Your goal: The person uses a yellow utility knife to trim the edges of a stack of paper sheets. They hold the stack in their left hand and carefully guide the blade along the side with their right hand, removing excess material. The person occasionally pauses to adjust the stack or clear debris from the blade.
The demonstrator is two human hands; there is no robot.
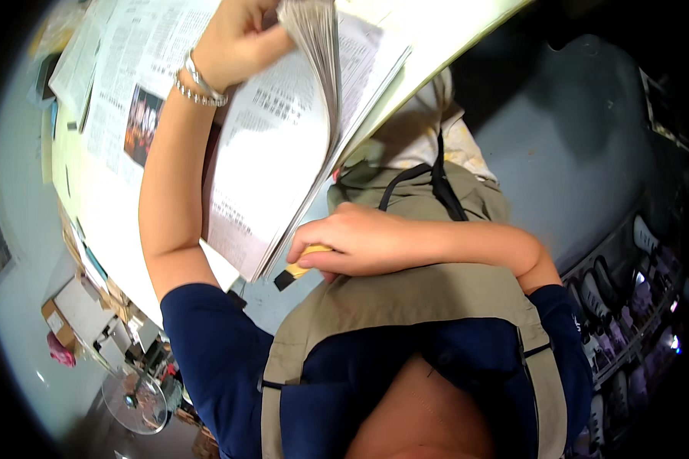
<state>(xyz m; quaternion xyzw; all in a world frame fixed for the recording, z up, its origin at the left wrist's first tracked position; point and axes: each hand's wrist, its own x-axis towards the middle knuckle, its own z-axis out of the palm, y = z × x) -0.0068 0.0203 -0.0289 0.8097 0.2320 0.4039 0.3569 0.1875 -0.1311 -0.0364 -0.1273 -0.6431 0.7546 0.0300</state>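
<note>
A thick stack of newspaper sheets (275, 145) lies at the edge of the pale table, its upper layers bent up into a curve. My left hand (241, 42), with bracelets at the wrist, grips the raised sheets near the top of the picture. Some of its fingers are hidden. Close to my body, just off the stack's near corner, my right hand (352, 241) is closed round a short yellow tool with a black end (292, 275). Its exact kind is not clear.
More printed newspaper (122, 84) is spread over the pale table (111, 222) to the left. A round fan (134, 402) stands among boxes and clutter at the lower left. Shoes (595, 294) line a rack at the right. I wear a khaki apron (436, 294).
</note>
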